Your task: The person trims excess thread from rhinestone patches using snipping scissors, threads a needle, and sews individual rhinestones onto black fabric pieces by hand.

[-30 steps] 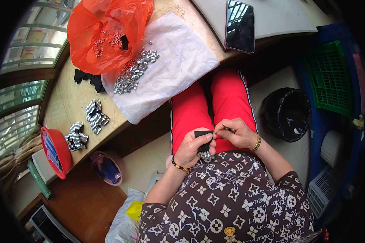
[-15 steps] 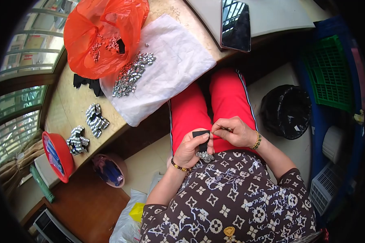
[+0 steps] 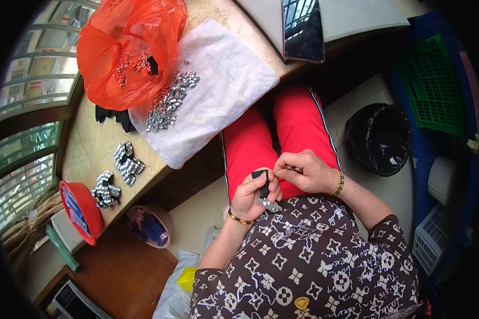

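Note:
Above my lap, my left hand [image 3: 246,197] grips a black fabric strip [image 3: 264,188], its thumb pressed on the top. Clear silvery gems [image 3: 270,205] cluster at the strip's lower end. My right hand [image 3: 307,173] is close beside it, thumb and forefinger pinched near the strip's upper edge. Something thin and dark shows within its curled fingers, too small to name. On the table, loose silvery gems [image 3: 171,101] are heaped on a white cloth [image 3: 226,69]. Two bunches of gem-covered black strips, a nearer bunch [image 3: 106,190] and a farther bunch [image 3: 127,162], lie along the table's edge.
An orange plastic bag [image 3: 104,53] with more gems stands on the table [image 3: 82,146]. A phone [image 3: 303,32] lies at the top. A red basin [image 3: 93,220] sits at the left edge, a pink bucket [image 3: 165,220] below. A black-lined bin [image 3: 378,141] stands right.
My right hand has drawn slightly up and left, still pinched. My left hand keeps the black strip, tilted a little differently. The whole view has shifted slightly.

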The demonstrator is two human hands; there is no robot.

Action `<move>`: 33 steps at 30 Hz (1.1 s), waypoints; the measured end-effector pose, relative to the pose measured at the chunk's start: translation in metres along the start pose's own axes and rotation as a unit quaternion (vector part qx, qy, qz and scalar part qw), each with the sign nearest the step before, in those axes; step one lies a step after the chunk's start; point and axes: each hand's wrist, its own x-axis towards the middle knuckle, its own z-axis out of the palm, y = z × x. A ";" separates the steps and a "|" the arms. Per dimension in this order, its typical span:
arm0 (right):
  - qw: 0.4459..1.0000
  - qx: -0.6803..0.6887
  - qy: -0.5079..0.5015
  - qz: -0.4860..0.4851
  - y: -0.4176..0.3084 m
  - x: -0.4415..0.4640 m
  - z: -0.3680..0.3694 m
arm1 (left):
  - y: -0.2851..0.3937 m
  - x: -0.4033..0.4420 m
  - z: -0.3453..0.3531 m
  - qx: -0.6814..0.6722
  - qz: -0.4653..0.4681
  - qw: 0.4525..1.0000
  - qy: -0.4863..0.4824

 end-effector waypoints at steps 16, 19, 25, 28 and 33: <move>0.996 0.006 0.005 0.088 -0.015 0.010 0.020 | -0.002 -0.004 -0.011 -0.129 0.018 0.991 -0.013; 0.992 0.049 0.008 0.117 -0.016 0.010 0.021 | -0.002 -0.004 -0.011 -0.116 0.017 0.993 -0.004; 0.989 0.056 -0.011 0.134 -0.015 0.012 0.017 | -0.001 -0.003 -0.018 -0.111 0.004 0.993 -0.027; 0.992 0.045 -0.019 0.113 -0.012 0.012 0.015 | -0.001 -0.002 -0.017 -0.107 0.007 0.994 -0.032; 0.995 0.028 -0.014 0.093 -0.008 0.012 0.016 | -0.001 -0.002 -0.017 -0.114 0.010 0.993 -0.033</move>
